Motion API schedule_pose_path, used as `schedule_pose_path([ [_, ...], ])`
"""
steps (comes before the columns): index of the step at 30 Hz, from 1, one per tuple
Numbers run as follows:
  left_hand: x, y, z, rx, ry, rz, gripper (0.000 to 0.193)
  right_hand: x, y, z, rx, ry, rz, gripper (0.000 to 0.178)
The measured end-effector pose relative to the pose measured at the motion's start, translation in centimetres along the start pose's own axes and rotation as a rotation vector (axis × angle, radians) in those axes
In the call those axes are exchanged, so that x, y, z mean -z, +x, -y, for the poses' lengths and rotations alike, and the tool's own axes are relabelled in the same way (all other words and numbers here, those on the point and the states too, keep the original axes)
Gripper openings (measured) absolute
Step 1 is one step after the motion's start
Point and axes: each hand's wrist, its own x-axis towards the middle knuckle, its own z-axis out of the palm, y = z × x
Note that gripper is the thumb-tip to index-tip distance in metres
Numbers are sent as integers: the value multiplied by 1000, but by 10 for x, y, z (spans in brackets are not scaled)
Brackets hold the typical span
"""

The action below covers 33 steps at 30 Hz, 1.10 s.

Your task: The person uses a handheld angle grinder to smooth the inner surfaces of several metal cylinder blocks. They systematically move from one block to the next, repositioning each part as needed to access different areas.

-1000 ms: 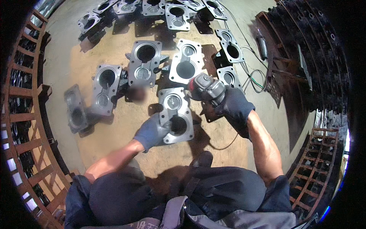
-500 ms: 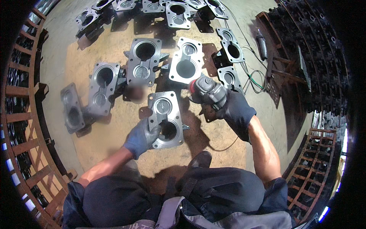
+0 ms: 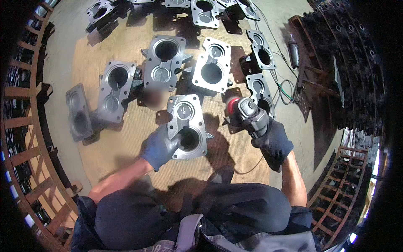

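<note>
My gloved left hand grips the left edge of a grey metal casting, its thumb at the larger of two round openings. The casting has a flat machined face with bolt holes around the rim. To the right, my gloved right hand is wrapped round an angle grinder with a red part at its head. The grinder is held apart from the casting, over the board. Just beyond stand two similar castings, a bright one and a darker one.
More castings stand on the tan board, including one at left and one at right. Cables and a cylindrical tool lie on the floor at right. Rusty metal racks flank both sides, with stacked dark parts at far right.
The grinder in my right hand has moved right and nearer to me, away from the bright casting. My left hand keeps its hold. The whole view has shifted slightly.
</note>
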Motion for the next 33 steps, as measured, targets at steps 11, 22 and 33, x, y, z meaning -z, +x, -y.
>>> schedule_pose_path([
  [11,-7,18,-19,-36,-80,-78,32,-16,-1,7,76,-49,65,64],
  [22,-6,12,3,-68,-74,26,46,-28,-6,14,138,-65,124,64],
  [33,8,-1,10,-91,88,69,46,-33,23,51,183,-247,151,60],
])
